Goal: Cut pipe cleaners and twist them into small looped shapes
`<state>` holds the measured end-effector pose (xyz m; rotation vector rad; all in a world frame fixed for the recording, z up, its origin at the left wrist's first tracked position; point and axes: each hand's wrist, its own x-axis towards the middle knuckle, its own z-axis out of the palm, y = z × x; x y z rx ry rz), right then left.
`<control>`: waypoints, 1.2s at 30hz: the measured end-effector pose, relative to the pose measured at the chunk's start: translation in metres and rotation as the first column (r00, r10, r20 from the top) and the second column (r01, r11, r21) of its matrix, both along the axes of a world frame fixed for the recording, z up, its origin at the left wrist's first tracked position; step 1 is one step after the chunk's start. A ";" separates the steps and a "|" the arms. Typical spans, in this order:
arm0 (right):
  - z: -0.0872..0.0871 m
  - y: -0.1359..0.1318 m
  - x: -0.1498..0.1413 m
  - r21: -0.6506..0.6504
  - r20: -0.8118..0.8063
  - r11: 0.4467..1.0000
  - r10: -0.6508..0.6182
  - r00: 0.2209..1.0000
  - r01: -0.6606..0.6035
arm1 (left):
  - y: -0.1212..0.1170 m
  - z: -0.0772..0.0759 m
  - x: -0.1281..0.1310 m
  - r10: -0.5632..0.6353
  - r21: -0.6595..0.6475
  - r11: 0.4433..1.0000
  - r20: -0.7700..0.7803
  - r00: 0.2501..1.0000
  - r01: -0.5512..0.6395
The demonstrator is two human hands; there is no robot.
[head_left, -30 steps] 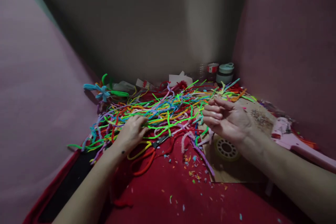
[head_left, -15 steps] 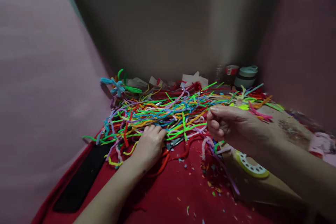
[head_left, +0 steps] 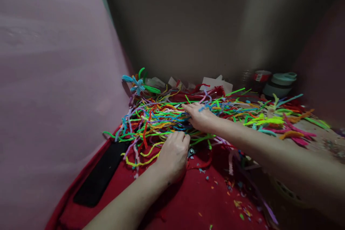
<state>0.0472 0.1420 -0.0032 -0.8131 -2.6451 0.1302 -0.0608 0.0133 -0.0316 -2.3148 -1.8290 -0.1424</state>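
Observation:
A tangled heap of many-coloured pipe cleaners spreads over the red cloth. At its near edge rests my left hand, closed with its fingers curled under; whatever they hold is hidden. Beside those knuckles the pivot of a pair of scissors shows, the rest covered. My right hand reaches across the heap from the right, its fingers stretched out on the pipe cleaners. A short blue fuzzy piece lies against the back of that hand. A red pipe cleaner curves out to the right of my left hand.
A flat black phone-like slab lies at left. Behind the heap stand a blue pipe-cleaner flower, white paper, a red-labelled container and a lidded cup. Coloured scraps litter the cloth.
My right hand has moved left from above the right side onto the heap, its fingers going from curled to stretched. My left hand stays closed at the near edge. The view has shifted left.

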 end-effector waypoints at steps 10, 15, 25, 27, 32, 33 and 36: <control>-0.023 -0.026 0.017 0.074 0.176 0.984 0.146 0.974 -0.161 | 0.005 0.002 -0.013 0.066 0.111 0.990 0.185 0.980 -0.088; -0.025 -0.039 0.029 0.063 0.270 0.982 0.156 0.950 -0.179 | 0.006 -0.001 -0.008 0.042 -0.050 0.998 0.071 0.997 -0.038; -0.015 -0.050 0.032 0.074 0.376 0.985 0.119 0.919 -0.158 | 0.004 0.002 -0.005 0.008 -0.063 0.998 -0.053 0.999 -0.012; -0.016 -0.049 0.030 0.073 0.376 0.984 0.122 0.919 -0.160 | 0.006 0.000 -0.007 0.044 -0.042 0.998 0.011 0.999 -0.043; -0.029 -0.048 0.027 0.181 0.413 0.961 0.120 0.903 -0.210 | 0.018 -0.004 -0.015 0.160 -0.037 0.987 0.120 0.980 -0.157; -0.031 -0.049 0.026 0.210 0.420 0.953 0.115 0.900 -0.220 | 0.020 -0.004 -0.016 0.159 -0.052 0.987 0.092 0.983 -0.155; -0.027 -0.052 0.026 0.205 0.437 0.953 0.113 0.892 -0.221 | 0.024 -0.004 -0.015 0.145 -0.068 0.987 0.027 0.989 -0.143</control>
